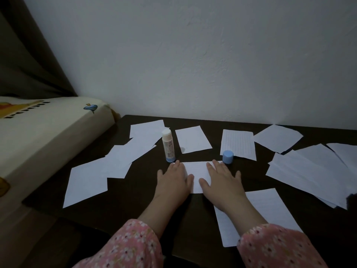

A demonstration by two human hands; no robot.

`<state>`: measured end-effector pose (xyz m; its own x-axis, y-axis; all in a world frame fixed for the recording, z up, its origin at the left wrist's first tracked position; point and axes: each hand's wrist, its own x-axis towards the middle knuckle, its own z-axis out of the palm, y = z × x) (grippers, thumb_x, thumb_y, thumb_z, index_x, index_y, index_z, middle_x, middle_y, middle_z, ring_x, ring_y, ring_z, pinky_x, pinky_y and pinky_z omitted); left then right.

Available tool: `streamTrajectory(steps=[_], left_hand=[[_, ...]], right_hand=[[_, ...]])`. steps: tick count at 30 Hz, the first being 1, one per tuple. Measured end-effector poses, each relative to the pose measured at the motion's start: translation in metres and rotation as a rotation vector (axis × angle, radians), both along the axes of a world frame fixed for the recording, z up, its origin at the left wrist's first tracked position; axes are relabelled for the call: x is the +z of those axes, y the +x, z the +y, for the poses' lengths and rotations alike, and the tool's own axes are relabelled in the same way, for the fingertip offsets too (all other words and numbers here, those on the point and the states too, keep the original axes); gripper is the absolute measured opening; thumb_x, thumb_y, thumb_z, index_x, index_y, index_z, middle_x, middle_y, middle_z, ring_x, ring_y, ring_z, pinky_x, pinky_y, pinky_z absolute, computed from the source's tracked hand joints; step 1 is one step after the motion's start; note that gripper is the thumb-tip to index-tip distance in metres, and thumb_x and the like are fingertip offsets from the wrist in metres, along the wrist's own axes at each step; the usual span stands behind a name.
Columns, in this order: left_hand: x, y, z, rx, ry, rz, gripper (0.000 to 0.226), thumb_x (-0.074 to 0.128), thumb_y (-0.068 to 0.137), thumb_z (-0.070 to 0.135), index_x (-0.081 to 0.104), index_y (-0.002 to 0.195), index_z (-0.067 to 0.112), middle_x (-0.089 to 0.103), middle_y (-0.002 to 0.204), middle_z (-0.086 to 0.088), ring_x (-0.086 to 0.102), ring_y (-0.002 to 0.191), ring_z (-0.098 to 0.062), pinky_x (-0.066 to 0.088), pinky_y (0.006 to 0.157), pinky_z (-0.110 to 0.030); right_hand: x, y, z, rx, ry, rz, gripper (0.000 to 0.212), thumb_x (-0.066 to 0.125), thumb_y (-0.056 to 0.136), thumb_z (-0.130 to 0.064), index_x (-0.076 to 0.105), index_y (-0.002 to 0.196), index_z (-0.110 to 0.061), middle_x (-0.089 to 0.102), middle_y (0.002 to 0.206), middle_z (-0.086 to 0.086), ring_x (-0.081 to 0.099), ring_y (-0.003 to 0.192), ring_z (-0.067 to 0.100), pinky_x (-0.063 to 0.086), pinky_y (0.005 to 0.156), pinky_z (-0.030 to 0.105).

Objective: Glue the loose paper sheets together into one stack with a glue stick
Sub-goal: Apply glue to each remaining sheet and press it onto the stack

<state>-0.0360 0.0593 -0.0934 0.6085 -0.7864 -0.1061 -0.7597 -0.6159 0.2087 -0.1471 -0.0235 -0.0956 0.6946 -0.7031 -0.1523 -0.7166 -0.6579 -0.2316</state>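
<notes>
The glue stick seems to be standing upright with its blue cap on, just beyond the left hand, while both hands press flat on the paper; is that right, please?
Not quite: the head view shows the glue stick standing upright uncapped. Its blue cap sits apart on the table, just beyond the right hand. The rest holds: the stick is just beyond the left hand, and both hands press flat on the paper.
</notes>
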Motion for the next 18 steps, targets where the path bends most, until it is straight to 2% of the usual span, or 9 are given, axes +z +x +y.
streamTrajectory(steps=[3, 5, 9, 11, 15, 18], left_hand=[[-0.003, -0.004, -0.003, -0.031, -0.048, -0.059, 0.05, 0.035, 0.1, 0.04, 0.031, 0.146, 0.021, 0.022, 0.158, 0.0, 0.019, 0.145, -0.016, 0.01, 0.116, -0.049], [-0.001, -0.006, -0.006, -0.092, -0.071, -0.086, 0.049, 0.036, 0.101, 0.035, 0.028, 0.148, 0.023, 0.018, 0.159, 0.002, 0.014, 0.146, -0.016, 0.009, 0.116, -0.048], [0.0, -0.01, -0.012, -0.238, -0.07, -0.048, 0.044, 0.031, 0.103, 0.035, 0.03, 0.146, 0.029, 0.019, 0.158, 0.007, 0.013, 0.146, -0.014, 0.008, 0.116, -0.048], [0.0, -0.008, -0.013, -0.232, -0.033, -0.053, 0.047, 0.029, 0.102, 0.042, 0.026, 0.148, 0.029, 0.018, 0.158, 0.008, 0.014, 0.146, -0.014, 0.007, 0.116, -0.051], [-0.002, -0.002, -0.007, -0.114, 0.057, -0.075, 0.067, 0.027, 0.097, 0.059, 0.015, 0.152, 0.023, 0.01, 0.16, 0.003, 0.01, 0.147, -0.014, 0.003, 0.115, -0.053], [-0.002, 0.0, 0.0, -0.072, 0.096, -0.062, 0.073, 0.027, 0.095, 0.063, 0.013, 0.153, 0.02, 0.007, 0.161, 0.001, 0.007, 0.147, -0.015, 0.003, 0.116, -0.052]], right_hand=[[0.006, -0.002, 0.002, -0.026, -0.096, -0.021, 0.06, 0.036, 0.097, -0.052, 0.027, 0.148, -0.023, 0.022, 0.156, 0.002, 0.017, 0.144, 0.022, 0.008, 0.116, 0.055], [0.006, -0.005, 0.002, -0.022, -0.111, -0.046, 0.058, 0.034, 0.098, -0.052, 0.029, 0.147, -0.023, 0.023, 0.156, 0.002, 0.018, 0.144, 0.022, 0.01, 0.116, 0.054], [-0.006, -0.009, 0.0, 0.077, -0.035, -0.026, 0.057, 0.021, 0.101, -0.05, 0.006, 0.153, -0.031, -0.002, 0.162, -0.006, -0.006, 0.148, 0.019, -0.002, 0.114, 0.059], [-0.011, -0.013, -0.004, 0.082, -0.038, 0.007, 0.058, 0.015, 0.1, -0.054, -0.002, 0.152, -0.036, -0.01, 0.161, -0.008, -0.013, 0.147, 0.018, -0.005, 0.112, 0.061], [-0.012, -0.022, -0.006, 0.043, -0.035, 0.036, 0.065, 0.014, 0.097, -0.061, -0.006, 0.152, -0.034, -0.015, 0.16, -0.007, -0.015, 0.147, 0.015, -0.007, 0.112, 0.061], [-0.01, -0.025, -0.004, 0.006, -0.044, 0.05, 0.069, 0.014, 0.096, -0.061, -0.008, 0.153, -0.028, -0.013, 0.161, -0.005, -0.013, 0.147, 0.014, -0.008, 0.112, 0.06]])
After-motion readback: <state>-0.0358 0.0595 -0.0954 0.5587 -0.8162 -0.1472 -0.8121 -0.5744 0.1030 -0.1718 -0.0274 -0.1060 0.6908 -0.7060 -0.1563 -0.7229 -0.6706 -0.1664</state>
